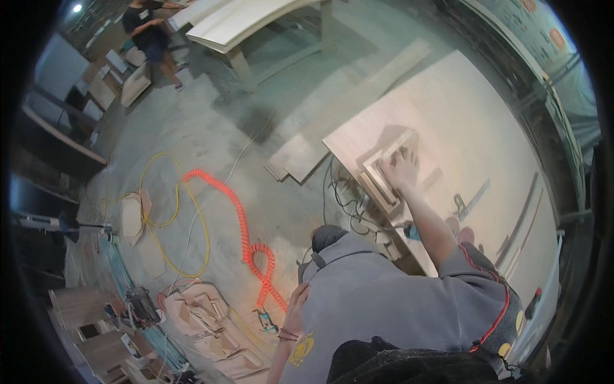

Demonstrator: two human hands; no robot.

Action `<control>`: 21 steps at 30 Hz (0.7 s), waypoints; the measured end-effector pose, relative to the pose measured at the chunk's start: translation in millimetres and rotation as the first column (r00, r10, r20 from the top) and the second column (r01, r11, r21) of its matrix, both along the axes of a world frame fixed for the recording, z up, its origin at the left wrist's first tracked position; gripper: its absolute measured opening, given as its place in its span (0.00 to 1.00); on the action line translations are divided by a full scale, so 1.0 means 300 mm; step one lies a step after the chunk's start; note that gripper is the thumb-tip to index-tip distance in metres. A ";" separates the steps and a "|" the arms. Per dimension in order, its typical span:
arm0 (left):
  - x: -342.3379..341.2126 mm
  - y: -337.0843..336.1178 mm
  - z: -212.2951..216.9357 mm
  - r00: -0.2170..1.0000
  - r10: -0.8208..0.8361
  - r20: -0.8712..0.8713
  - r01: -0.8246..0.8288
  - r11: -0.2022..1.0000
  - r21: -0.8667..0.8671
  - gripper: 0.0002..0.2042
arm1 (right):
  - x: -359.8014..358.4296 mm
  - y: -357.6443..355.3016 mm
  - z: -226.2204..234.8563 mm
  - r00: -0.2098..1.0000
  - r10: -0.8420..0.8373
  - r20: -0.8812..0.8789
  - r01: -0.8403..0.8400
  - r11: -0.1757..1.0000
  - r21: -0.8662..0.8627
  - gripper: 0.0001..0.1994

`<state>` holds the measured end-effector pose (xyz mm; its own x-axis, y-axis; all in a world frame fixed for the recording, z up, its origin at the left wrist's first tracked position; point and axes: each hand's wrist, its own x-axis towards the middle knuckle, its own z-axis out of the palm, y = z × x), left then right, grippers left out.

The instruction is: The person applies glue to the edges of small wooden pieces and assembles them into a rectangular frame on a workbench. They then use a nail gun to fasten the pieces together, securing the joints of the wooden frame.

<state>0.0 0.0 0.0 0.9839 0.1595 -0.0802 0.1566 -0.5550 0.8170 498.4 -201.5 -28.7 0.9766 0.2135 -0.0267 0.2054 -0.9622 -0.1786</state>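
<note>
My right arm reaches out over a pale plywood-topped workbench (473, 115). On a small stack of wooden strips (384, 182) near the bench's left edge lies my right hand (401, 169), its fingers spread over the wood and touching it. The strips lie side by side, and my palm hides part of them. Low in the view, my left hand (297, 304) rests against the side of my grey shirt (384, 294), with a bracelet at the wrist. Its fingers look stretched out along the cloth, and nothing shows in them.
A blue-ended tool (411, 232), sanding discs (453, 225) and a metal square (473, 198) lie on the bench. An orange coiled air hose (240, 217) and a yellow hose (206, 237) cross the floor. Wood offcuts (198, 313) lie lower left. A person (153, 35) stands by a far table (236, 29).
</note>
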 end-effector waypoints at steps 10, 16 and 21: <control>0.124 0.081 -0.011 0.989 -0.141 0.046 0.144 0.986 -0.081 0.30 | 0.020 -0.036 -0.017 0.994 0.004 0.107 -0.009 0.999 0.044 0.37; 0.202 0.238 -0.033 0.948 -0.301 -0.102 0.287 0.948 -0.137 0.25 | 0.030 -0.032 -0.005 0.998 -0.036 0.057 0.034 0.999 0.041 0.37; 0.334 0.384 -0.034 0.901 -0.416 -0.120 0.402 0.907 -0.128 0.23 | 0.040 -0.030 0.014 0.999 -0.040 0.009 0.039 0.997 0.067 0.40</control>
<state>100.1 115.2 -10.3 0.9379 -0.2702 -0.2176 0.0506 -0.5138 0.8564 510.5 -210.5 -24.5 0.9845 0.1756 -0.0031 0.1697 -0.9556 -0.2409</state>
